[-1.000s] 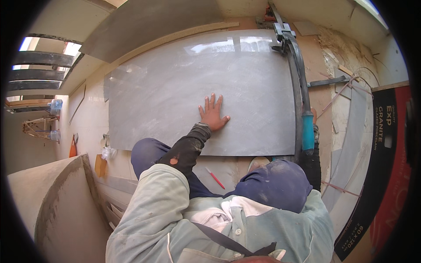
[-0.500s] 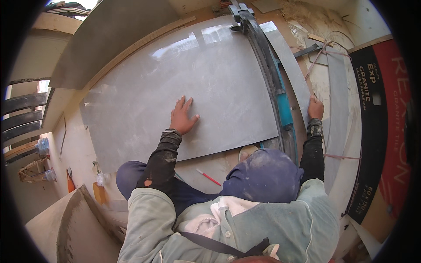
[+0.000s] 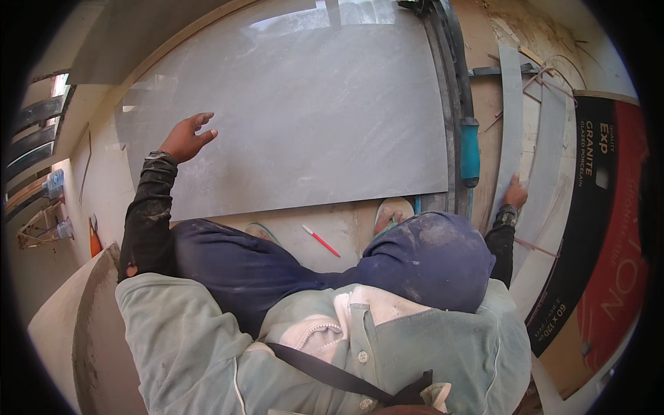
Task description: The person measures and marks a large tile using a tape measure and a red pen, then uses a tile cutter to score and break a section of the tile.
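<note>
Hovering with fingers spread loosely, the left hand [image 3: 187, 137] hangs over the large grey polished tile [image 3: 297, 111] lying on the floor, while the right hand [image 3: 514, 191] presses a narrow grey tile strip [image 3: 510, 117] beside the cutter rail [image 3: 453, 104].

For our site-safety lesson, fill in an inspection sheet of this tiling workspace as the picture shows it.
Surface: dusty pale floor, bare patches between the knees.
Job's things: large grey tile lying flat; manual tile cutter along its right edge, teal handle.
Clutter: red pencil; cut tile strips; tile carton at right.
Grippers: left hand open, over the tile's left part; right hand on a tile strip.
Cables: nothing seen.
Surroundings: concrete slab at left; bottles at far left.
</note>
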The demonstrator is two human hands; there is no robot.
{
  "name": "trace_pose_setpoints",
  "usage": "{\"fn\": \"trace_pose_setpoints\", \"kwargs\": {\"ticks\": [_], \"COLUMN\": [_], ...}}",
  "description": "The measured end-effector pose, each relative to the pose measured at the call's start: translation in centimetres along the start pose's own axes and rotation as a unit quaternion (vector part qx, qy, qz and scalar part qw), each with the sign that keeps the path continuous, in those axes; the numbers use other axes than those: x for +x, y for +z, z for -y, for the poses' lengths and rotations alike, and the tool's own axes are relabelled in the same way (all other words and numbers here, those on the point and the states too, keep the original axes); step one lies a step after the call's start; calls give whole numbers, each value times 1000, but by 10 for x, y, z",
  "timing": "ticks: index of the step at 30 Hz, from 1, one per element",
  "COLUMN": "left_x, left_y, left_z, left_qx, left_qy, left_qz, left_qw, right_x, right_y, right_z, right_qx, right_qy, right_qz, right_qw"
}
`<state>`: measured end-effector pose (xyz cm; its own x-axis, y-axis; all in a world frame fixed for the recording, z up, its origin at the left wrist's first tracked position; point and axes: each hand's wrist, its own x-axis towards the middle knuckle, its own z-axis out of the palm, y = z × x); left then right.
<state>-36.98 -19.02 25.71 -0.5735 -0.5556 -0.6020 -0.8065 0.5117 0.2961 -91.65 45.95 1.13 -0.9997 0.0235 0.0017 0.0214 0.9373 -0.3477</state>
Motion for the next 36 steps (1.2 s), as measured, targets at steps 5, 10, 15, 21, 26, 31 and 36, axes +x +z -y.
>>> {"fn": "trace_pose_setpoints", "kwargs": {"ticks": [5,10,15,21,26,31,36], "left_x": [-90,-169,-242,-314,-314,-234,-160], "left_y": [12,89,169,286,325,298,295], "left_z": [85,155,180,243,250,207,181], "left_qx": [-72,-228,-345,-367,-476,-720,-878], "left_qy": [-94,-176,-283,-356,-425,-292,-226], "left_qz": [-29,-66,-100,-110,-178,-201,-211], "left_qw": [993,955,889,853,749,597,365], "right_x": [-13,-5,-1,-97,-279,-313,-215], "right_y": [-9,-36,-111,-207,-180,-98,-14], "right_z": [34,50,129,366,495,511,461], "right_qx": [-140,-252,-305,85,21,-185,-222], "right_qy": [-87,-130,-119,-463,-738,-708,-592], "right_qz": [48,90,14,44,302,384,303], "right_qw": [985,955,945,881,603,563,713]}}
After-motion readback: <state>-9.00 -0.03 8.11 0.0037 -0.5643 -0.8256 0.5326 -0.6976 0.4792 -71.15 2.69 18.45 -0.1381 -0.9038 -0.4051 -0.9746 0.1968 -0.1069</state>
